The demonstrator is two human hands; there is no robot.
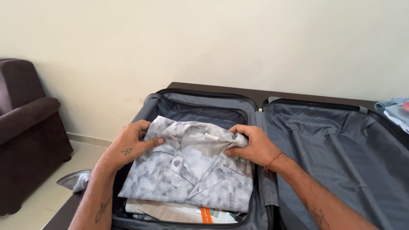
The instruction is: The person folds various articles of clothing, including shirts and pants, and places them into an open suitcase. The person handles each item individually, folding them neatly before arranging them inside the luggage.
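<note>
Okay, head view, both hands on one garment. Folded grey-and-white marbled collared shirt [191, 170] sits centre-low in the frame, lying on top of the stack inside the left half of an open dark-grey hard-shell suitcase with grey fabric lining [336, 140]. Left hand [130, 147] at the shirt's upper left corner, fingers curled over the edge, thumb pressed flat on the cloth, small arrow-like tattoo visible on the back of the hand. Right hand [253, 145] at the shirt's upper right corner, near the collar, fingers closed and pinching a bunch of fabric; thin red thread bracelet [272, 161] on that wrist. Both hands gripping the shirt, not spread wide.

Under the shirt, at lower centre: a beige striped folded cloth [170, 209] and a small orange tag [206, 214] poking out at the suitcase's near edge. Right half of the suitcase, frame right, shows only wrinkled grey lining. Suitcase rests on a dark brown flat wooden surface [272, 94], edge visible along the top. Dark brown upholstered armchair [25, 127] at far left of the frame, on a pale floor. Light-blue folded fabric pile [396, 111] at the far right edge, partly cut off. Plain cream wall [213, 38] fills the upper frame.
</note>
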